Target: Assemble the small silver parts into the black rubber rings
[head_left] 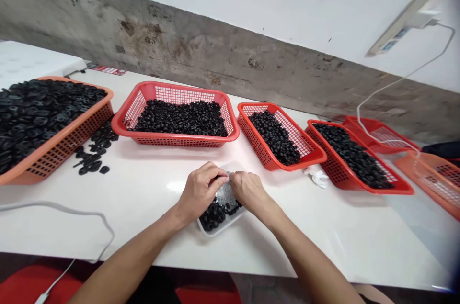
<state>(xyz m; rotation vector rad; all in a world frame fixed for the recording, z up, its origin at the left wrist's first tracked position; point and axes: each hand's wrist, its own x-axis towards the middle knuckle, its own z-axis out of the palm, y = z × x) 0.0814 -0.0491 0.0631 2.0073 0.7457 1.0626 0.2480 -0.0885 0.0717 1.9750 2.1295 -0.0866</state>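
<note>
A shallow translucent plastic box [215, 233] sits on the table below my hands. Black ring-like parts [212, 216] fill its near end, and small clear pieces [224, 195] lie farther up in it. Above its far end, my left hand [201, 189] pinches with thumb and forefinger. My right hand [250, 192] is closed too, its fingertips meeting those of the left. Whatever sits between the fingertips is too small and too covered to name.
Behind the box stands a red basket [176, 141] of small black parts. Two more filled red baskets, one nearer [276, 163] and one farther right [359, 184], stand beside it. At left, an orange basket [53, 160] is heaped, with loose black pieces [94, 160] alongside. A white cable [64, 207] crosses the table.
</note>
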